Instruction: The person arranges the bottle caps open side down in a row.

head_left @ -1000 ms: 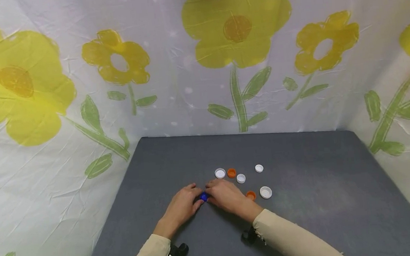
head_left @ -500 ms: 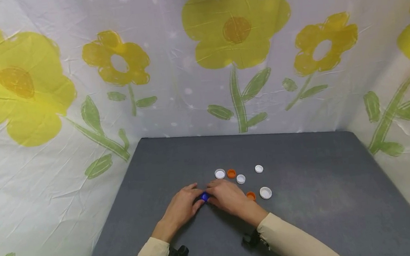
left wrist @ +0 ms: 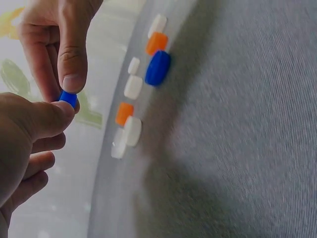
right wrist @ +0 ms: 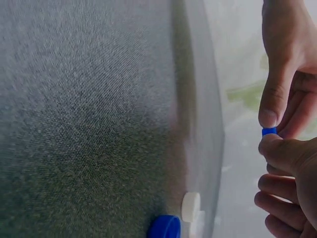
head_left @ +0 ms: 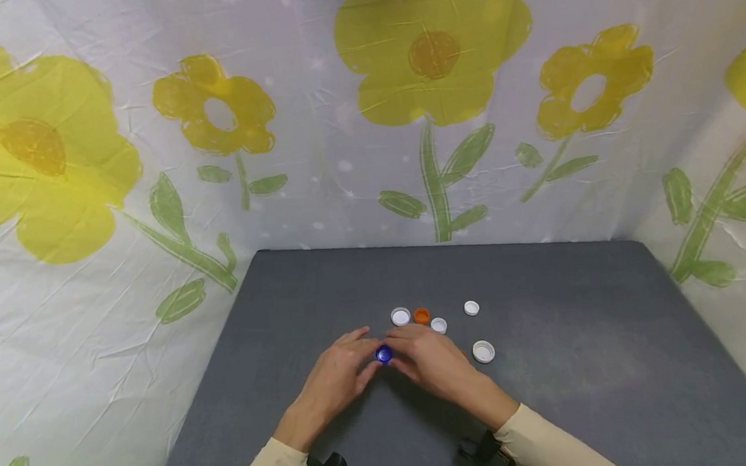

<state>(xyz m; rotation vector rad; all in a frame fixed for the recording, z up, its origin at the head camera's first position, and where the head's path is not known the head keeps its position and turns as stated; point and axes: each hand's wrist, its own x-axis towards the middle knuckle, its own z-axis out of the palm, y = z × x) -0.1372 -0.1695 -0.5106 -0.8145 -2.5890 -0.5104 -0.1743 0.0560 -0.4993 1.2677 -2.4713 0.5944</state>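
A small blue bottle cap (head_left: 384, 353) is held between both hands, its round face toward the head camera. In the left wrist view, my left hand (left wrist: 29, 131) pinches one side of it with thumb and finger, and the right hand (left wrist: 59, 47) pinches the other. The right wrist view shows the same cap between the tips of my right hand (right wrist: 292, 173) and left hand (right wrist: 285, 64), against the backdrop and off the table. A larger blue cap (left wrist: 158, 68) sits on the table beneath; from the head view it is hidden.
On the grey table (head_left: 585, 296) lie several white caps, such as a large one (head_left: 483, 351) and a small one (head_left: 471, 307). An orange cap (head_left: 422, 316) sits behind the hands; another orange cap (left wrist: 157, 43) is mostly covered in the head view. A flowered curtain (head_left: 331, 214) surrounds the table.
Both hands have shifted slightly right together with the small blue cap, whose face now shows more fully. The right hand now covers most of the nearer orange cap.
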